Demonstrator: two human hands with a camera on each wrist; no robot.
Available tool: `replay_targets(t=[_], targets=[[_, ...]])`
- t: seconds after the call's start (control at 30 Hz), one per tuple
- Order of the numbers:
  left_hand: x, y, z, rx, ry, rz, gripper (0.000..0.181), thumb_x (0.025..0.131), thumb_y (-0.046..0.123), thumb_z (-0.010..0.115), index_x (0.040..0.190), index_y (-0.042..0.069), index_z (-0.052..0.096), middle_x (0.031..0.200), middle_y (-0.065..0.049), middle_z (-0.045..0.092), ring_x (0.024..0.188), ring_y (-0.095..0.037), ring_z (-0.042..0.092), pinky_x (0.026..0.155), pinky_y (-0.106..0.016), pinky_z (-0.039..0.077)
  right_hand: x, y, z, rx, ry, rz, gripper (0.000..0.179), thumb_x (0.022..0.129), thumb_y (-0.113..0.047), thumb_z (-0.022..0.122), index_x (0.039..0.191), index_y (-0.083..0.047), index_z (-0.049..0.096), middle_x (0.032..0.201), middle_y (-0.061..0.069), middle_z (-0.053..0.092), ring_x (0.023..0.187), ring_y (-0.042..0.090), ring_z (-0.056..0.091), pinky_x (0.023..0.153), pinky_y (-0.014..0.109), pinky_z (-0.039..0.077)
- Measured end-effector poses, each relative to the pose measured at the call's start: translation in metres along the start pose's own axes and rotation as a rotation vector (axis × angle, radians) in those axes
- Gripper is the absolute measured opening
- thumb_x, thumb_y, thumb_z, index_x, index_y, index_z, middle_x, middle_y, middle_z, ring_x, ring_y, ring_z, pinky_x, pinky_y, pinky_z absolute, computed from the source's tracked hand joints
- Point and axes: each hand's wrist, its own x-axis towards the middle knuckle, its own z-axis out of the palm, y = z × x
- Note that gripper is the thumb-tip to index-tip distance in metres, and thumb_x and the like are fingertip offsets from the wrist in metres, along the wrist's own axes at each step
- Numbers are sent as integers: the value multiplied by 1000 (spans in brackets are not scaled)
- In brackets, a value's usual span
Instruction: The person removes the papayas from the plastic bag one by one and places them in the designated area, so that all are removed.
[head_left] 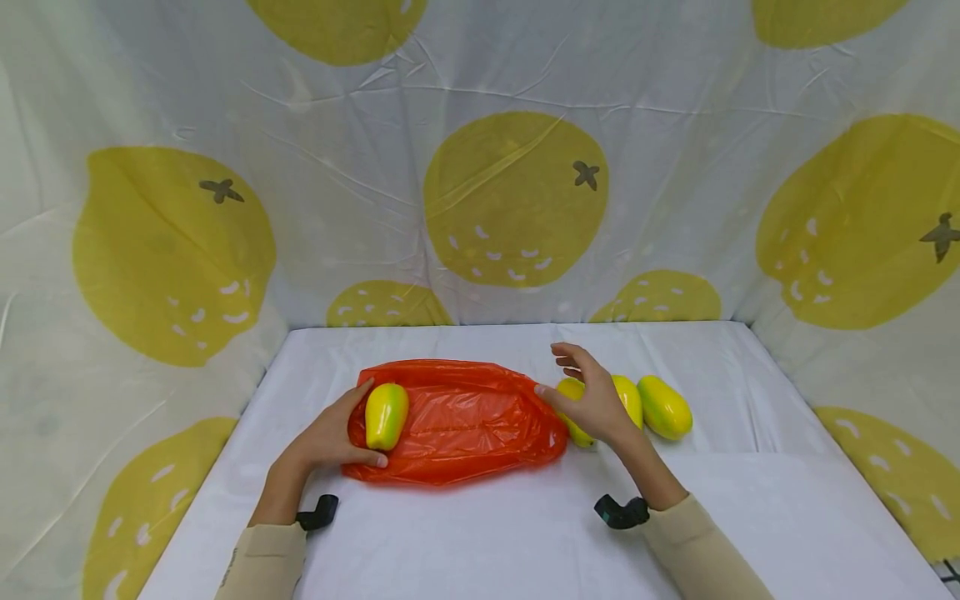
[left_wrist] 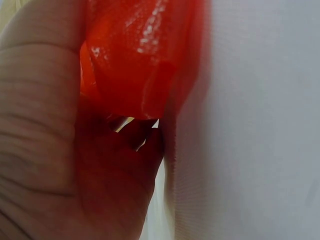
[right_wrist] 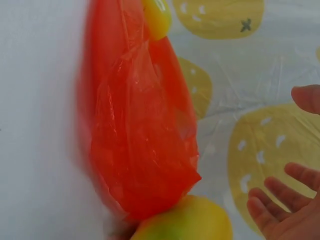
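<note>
A red plastic bag lies spread on the white table, its mouth facing up. My left hand holds the bag's left end, thumb at the near rim and fingers at the far rim. The left wrist view shows the red film between thumb and palm. Inside that end sits a yellow-green mango. My right hand, fingers spread and holding nothing, is just right of the bag. Beneath and beside it are a partly hidden mango, a second mango and a third mango.
The white cloth-covered table runs back to a hanging curtain printed with large lemons. Similar curtains close off both sides. A black wrist device is strapped to the left wrist, another black device to the right.
</note>
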Motion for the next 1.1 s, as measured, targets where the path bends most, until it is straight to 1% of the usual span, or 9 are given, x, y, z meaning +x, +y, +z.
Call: replay_targets(t=[0.1, 0.23, 0.3, 0.5, 0.67, 0.73, 0.9, 1.0, 1.1], targets=[[0, 0, 0, 0, 0, 1, 137, 58, 62, 93, 165, 17, 20, 163, -12, 37, 146, -39, 39, 107, -68, 46, 1, -2, 5, 0, -10, -10, 78, 86, -40, 81, 151, -18, 45, 153, 5, 52, 137, 29, 53, 113, 52, 49], [-1, 0, 0, 0, 0, -3, 137, 58, 62, 93, 165, 17, 20, 163, -12, 37, 146, -40, 39, 107, -68, 46, 3, -3, 12, 12, -27, -37, 76, 86, -40, 81, 150, -18, 46, 151, 7, 53, 135, 31, 54, 112, 55, 48], [-1, 0, 1, -2, 1, -5, 137, 58, 62, 93, 165, 18, 20, 163, -11, 37, 146, -39, 39, 107, -67, 47, 4, -6, 15, 18, -41, -36, 75, 87, -41, 81, 150, -19, 46, 151, 5, 53, 135, 31, 54, 112, 56, 48], [-1, 0, 0, -7, -1, -1, 136, 58, 63, 92, 165, 18, 21, 162, -12, 37, 146, -39, 39, 107, -68, 46, 4, -15, 25, 59, -86, -11, 77, 87, -44, 80, 151, -22, 45, 151, 3, 52, 138, 35, 52, 112, 57, 48], [-2, -2, -3, 11, 1, -10, 138, 58, 64, 92, 165, 18, 19, 164, -12, 36, 147, -40, 37, 109, -70, 43, 7, -22, 41, 83, -116, 28, 80, 84, -48, 81, 152, -26, 44, 148, 0, 53, 137, 35, 53, 103, 56, 55], [-2, -3, -4, 17, 5, -12, 138, 57, 63, 93, 165, 18, 19, 164, -12, 36, 147, -40, 37, 110, -70, 42, 8, -23, 47, 87, -127, 33, 80, 84, -49, 82, 152, -26, 45, 148, 2, 54, 137, 35, 54, 100, 57, 57], [-1, -3, -4, 12, 1, -1, 138, 58, 63, 92, 165, 18, 19, 164, -12, 35, 147, -39, 37, 109, -69, 43, 11, -26, 60, 93, -140, 28, 78, 84, -45, 82, 150, -28, 46, 152, 6, 52, 137, 34, 53, 103, 58, 55], [-1, -2, -3, 11, -1, 9, 138, 59, 63, 92, 166, 18, 17, 164, -13, 35, 147, -41, 37, 109, -70, 43, 12, -27, 65, 83, -150, 40, 78, 83, -46, 82, 150, -29, 46, 152, 5, 52, 137, 33, 52, 104, 57, 54], [0, -1, -2, 15, -3, 16, 137, 60, 62, 92, 166, 17, 17, 164, -14, 35, 147, -42, 36, 109, -71, 43, 13, -29, 69, 79, -169, 40, 78, 84, -49, 81, 151, -28, 45, 153, 6, 51, 137, 34, 53, 105, 57, 53]])
